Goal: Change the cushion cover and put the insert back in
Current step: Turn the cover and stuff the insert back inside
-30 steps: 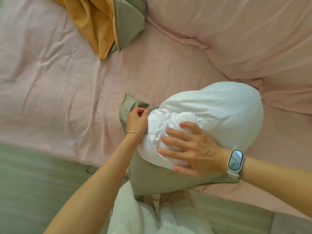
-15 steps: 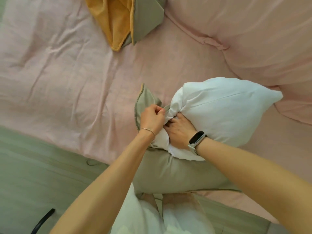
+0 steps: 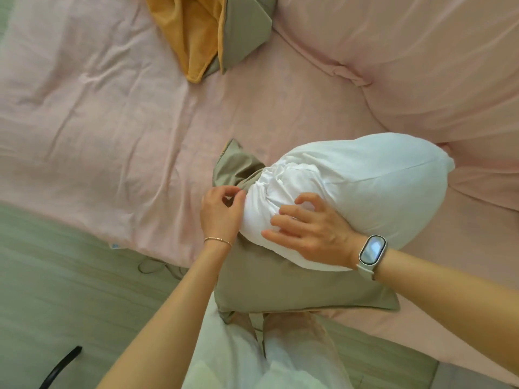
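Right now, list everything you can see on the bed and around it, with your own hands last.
insert: one, white, partly stuffed into the grey-green cover, most of it still outside.
grey-green cover: one, at the bed's near edge, bunched opening at the left.
old cover: one, mustard and grey-green, crumpled at the far side of the bed.
bedsheet: one, pink, wrinkled.
duvet: one, pink, heaped at the right.
floor: pale wood, lower left.
black object: one, on the floor, unclear.
left hand: bracelet, pinching the cover's edge.
right hand: watch, fingers curled on the insert.
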Demonstrator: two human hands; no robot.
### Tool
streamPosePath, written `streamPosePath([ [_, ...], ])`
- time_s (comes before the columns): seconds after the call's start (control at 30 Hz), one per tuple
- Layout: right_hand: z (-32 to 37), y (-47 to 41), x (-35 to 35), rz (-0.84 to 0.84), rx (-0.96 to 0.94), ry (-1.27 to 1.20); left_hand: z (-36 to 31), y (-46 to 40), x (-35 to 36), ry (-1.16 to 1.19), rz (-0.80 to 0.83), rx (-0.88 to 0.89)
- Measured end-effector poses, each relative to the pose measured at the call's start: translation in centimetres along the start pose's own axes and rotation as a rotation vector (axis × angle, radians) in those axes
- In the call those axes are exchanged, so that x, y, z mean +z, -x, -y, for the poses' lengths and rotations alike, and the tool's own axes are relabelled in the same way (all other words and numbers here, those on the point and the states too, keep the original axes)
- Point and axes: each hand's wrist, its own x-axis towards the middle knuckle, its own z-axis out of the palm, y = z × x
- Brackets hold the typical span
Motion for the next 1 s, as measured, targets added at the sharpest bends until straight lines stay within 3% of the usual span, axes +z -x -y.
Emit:
streamPosePath([
  [0.07, 0.9, 0.0, -0.7, 0.207, -0.015, 0.012, 1.1, 0.1, -1.0, 0.104, 0.014, -0.101],
  [0.17, 2.0, -0.4, -0.6, 0.498, 0.098, 0.081, 1.9, 0.3, -1.3, 0.069, 0.101, -0.110],
  [0.33, 0.1, -1.6, 0.4, 0.713, 0.166, 0.136, 1.7, -0.2, 0.3, 0.052, 0.117, -0.135],
  [0.43, -1.4, -1.4, 0.7, 0.745, 0.151, 0.146, 1.9, -0.6, 0.9, -0.086, 0.192, -0.104],
  [0.63, -2.2, -1.3, 1.4, 0.669, 0.132, 0.137, 1.2, -2.7, 0.1, 0.305, 0.346, -0.262],
  [0.77, -2.2, -2.9, 3.6, 0.726, 0.060, 0.154, 0.4, -2.6, 0.0, 0.512, 0.315, -0.253],
  [0.93, -2.4, -4.0, 5.0, 0.713, 0.048, 0.082, 0.0, -3.3, -0.1, 0.372, 0.257, -0.141],
  [1.0, -2.9, -3.6, 3.7, 0.595, 0.075, -0.035, 0.1, -3.8, -0.2, 0.233, 0.239, -0.095],
])
